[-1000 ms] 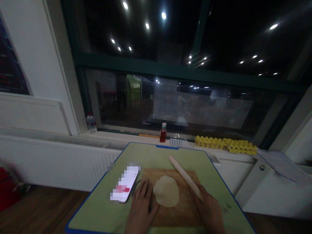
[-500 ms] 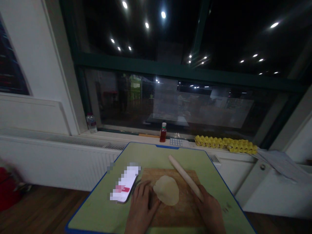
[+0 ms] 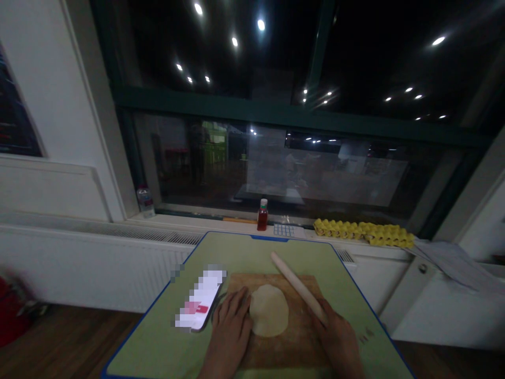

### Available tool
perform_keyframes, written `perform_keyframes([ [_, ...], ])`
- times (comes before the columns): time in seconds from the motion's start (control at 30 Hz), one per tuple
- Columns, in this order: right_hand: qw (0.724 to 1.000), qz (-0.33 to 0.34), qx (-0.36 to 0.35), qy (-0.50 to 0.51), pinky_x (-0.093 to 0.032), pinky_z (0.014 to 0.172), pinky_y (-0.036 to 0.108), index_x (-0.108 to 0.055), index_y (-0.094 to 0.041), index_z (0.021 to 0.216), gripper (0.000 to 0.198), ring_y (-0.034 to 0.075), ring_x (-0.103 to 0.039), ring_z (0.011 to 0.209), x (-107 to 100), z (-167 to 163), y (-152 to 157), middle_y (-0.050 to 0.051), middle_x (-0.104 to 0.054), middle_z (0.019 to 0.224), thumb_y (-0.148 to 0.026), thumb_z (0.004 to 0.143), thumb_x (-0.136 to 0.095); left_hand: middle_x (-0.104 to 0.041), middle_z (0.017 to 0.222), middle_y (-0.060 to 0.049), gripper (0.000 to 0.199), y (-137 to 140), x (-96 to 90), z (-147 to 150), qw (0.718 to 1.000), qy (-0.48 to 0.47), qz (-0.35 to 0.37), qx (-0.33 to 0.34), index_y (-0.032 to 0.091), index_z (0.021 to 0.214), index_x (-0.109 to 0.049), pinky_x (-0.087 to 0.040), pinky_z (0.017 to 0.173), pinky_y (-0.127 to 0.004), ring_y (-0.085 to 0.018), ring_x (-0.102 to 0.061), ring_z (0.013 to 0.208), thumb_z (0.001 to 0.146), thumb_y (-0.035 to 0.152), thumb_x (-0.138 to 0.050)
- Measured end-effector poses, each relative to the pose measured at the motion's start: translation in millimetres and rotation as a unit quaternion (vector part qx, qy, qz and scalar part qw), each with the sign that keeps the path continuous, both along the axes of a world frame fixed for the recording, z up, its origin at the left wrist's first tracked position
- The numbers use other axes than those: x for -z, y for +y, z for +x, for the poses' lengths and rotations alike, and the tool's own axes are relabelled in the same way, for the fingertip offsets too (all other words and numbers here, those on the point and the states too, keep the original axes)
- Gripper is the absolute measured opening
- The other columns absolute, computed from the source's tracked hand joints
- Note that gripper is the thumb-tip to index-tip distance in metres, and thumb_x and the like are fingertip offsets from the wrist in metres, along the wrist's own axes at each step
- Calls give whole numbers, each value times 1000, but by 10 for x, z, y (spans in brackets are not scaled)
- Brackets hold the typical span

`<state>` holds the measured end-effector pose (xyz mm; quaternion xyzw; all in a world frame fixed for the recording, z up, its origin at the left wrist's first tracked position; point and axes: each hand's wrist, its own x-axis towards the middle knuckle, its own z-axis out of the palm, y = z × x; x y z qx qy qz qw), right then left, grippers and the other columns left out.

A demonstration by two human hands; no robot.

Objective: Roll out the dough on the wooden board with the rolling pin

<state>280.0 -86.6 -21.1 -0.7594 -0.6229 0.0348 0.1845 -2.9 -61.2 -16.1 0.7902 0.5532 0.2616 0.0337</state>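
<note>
A thin, roundish sheet of dough (image 3: pixel 269 311) lies on a wooden cutting board (image 3: pixel 292 350). My left hand (image 3: pixel 232 318) rests flat at the dough's left edge, fingers stretched forward and holding nothing I can see. Its fingertips are beside or just touching the rim; I cannot tell which. On the right, my right hand (image 3: pixel 337 331) grips the near end of a wooden rolling pin (image 3: pixel 298 284). The pin slants away to the upper left across the board's far right corner, apart from the dough.
A phone (image 3: pixel 203 300) with a lit screen lies left of the board on the green folding table (image 3: pixel 244 252). Along the windowsill stand a red-filled bottle (image 3: pixel 262 216), a clear bottle (image 3: pixel 145 202) and yellow egg trays (image 3: pixel 363 232). A radiator (image 3: pixel 98 268) runs behind.
My left hand has flattened out; its thumb no longer reaches under the dough's lower left edge. The dough looks slightly turned and rounder. My right hand keeps its hold on the rolling pin.
</note>
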Motion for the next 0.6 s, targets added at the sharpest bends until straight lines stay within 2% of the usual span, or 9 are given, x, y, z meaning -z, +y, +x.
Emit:
perform_keyframes([
  [0.2, 1000, -7, 2, 12, -46, 66, 27, -57, -20, 126, 41, 23, -71, 80, 23, 10, 4, 8, -74, 88, -40, 97, -34, -53, 143, -6, 44, -11, -9, 52, 1000, -6, 5, -9, 24, 136, -54, -37, 106, -49, -27, -44, 131, 96, 35, -40],
  [0.47, 1000, -9, 1, 3, -46, 65, 27, -55, -21, 128, 41, 22, -70, 79, -13, 1, -10, 6, -74, 87, -37, 97, -35, -55, 140, -4, 39, 18, -138, 57, 1000, 3, 4, -16, 27, 126, -63, -34, 106, -51, -28, -46, 129, 94, 41, -46],
  [0.6, 1000, 3, 3, 0, -46, 65, 25, -57, -21, 126, 40, 22, -71, 80, -5, 0, -9, 7, -75, 91, -37, 96, -36, -59, 137, -5, 39, 20, -137, 86, 1000, 13, 22, -11, 25, 125, -63, -36, 104, -51, -28, -49, 126, 93, 40, -48],
])
